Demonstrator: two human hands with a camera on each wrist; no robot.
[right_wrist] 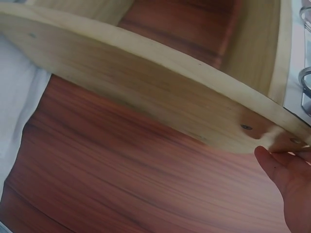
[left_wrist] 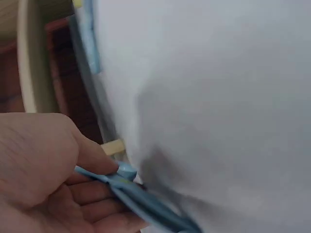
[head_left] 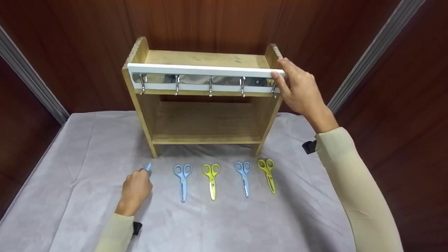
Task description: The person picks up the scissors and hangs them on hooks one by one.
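In the head view my left hand (head_left: 136, 187) is low over the cloth, left of the scissors row, gripping a pair of blue scissors (head_left: 147, 167). The left wrist view has the scissors (left_wrist: 146, 201) between thumb and fingers, blurred and partly hidden. My right hand (head_left: 299, 87) holds the upper right corner of a small wooden shelf (head_left: 206, 141), thumb on the front of the white hook rail (head_left: 206, 69). Fingers of the right hand (right_wrist: 291, 182) touch the outer side panel (right_wrist: 146, 87) in the right wrist view. Several metal hooks (head_left: 210, 85) line the rail, bare.
On the grey cloth (head_left: 224, 227) before the shelf lie blue scissors (head_left: 183, 182), yellow scissors (head_left: 211, 181), more blue scissors (head_left: 244, 178) and yellow scissors (head_left: 268, 175), handles toward the shelf. Reddish-brown wood panels (head_left: 210, 21) surround the table.
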